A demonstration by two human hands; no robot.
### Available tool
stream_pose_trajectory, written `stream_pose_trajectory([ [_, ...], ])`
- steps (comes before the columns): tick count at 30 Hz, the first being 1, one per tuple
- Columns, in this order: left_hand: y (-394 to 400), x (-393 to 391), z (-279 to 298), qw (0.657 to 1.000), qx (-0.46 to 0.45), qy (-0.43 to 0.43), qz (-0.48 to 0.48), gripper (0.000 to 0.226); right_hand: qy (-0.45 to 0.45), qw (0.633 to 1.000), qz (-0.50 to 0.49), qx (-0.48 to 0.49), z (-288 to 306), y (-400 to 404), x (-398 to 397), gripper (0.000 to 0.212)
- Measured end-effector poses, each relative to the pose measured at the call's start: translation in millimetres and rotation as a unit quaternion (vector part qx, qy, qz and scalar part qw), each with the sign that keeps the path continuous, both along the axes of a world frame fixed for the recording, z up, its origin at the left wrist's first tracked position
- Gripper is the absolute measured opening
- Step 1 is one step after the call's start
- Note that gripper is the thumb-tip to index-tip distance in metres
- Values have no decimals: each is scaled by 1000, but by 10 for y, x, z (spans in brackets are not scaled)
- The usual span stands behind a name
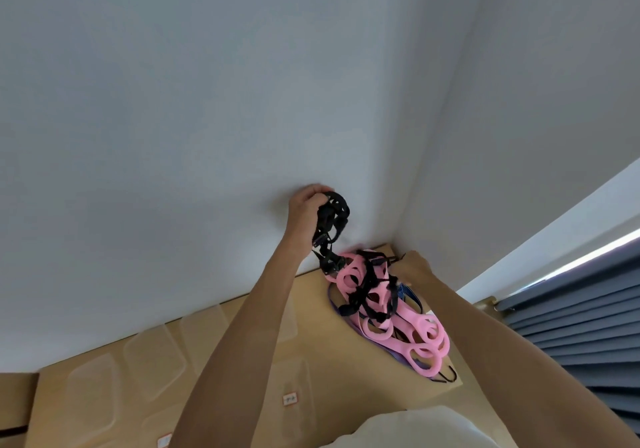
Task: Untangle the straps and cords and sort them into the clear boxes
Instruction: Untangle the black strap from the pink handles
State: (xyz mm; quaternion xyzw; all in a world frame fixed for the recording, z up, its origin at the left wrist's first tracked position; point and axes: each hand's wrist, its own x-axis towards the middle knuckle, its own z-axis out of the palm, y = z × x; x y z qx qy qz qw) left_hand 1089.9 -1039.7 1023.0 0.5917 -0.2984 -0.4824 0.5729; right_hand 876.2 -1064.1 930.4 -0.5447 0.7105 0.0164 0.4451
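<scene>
Nearest me, the clear boxes point(152, 361) sit on the worktop point(311, 361) and look empty, so I judge sorting has barely begun. Further out, the pink strap point(415, 337) lies knotted with black cords point(372, 288) and a blue strap point(408, 295) in one heap. My right hand point(414, 267) pinches a cord at the heap's far edge. Farthest, my left hand point(306, 205) has its grip curled round a black strap bundle point(332, 215), lifted against the wall point(207, 101).

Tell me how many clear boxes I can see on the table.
4 seem visible: one far left, one behind it, one near the wall, one under the left arm. Arms may hide others.
</scene>
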Motion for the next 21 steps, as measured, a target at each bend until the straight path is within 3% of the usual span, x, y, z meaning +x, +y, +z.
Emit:
stream_pose_trajectory([
  [3, -7, -25, 164, 999, -24, -15, -32, 24, 39, 994, 87, 57, 46, 96, 10, 21],
  [5, -12, -68, 217, 998, -32, -36, -51, 22, 70, 987, 144, -31, 89, 71, 131, 15],
  [7, -8, -126, 262, 996, -43, -42, -64, 21, -47, 983, 135, -116, 195, 1, 303, 20],
  [10, 10, -183, 339, 994, -69, -49, -68, 18, -293, 946, 119, -70, 505, -47, 564, 35],
  [15, 58, -145, 422, 993, -108, -23, -48, 16, -420, 892, 164, 9, 797, 24, 673, 21],
  [17, 120, -88, 416, 994, -98, -7, -37, 28, -422, 886, 189, 42, 780, 40, 665, 32],
  [21, 248, 11, 411, 993, -100, 42, -38, 40, -317, 922, 222, 26, 688, 187, 732, 28],
])
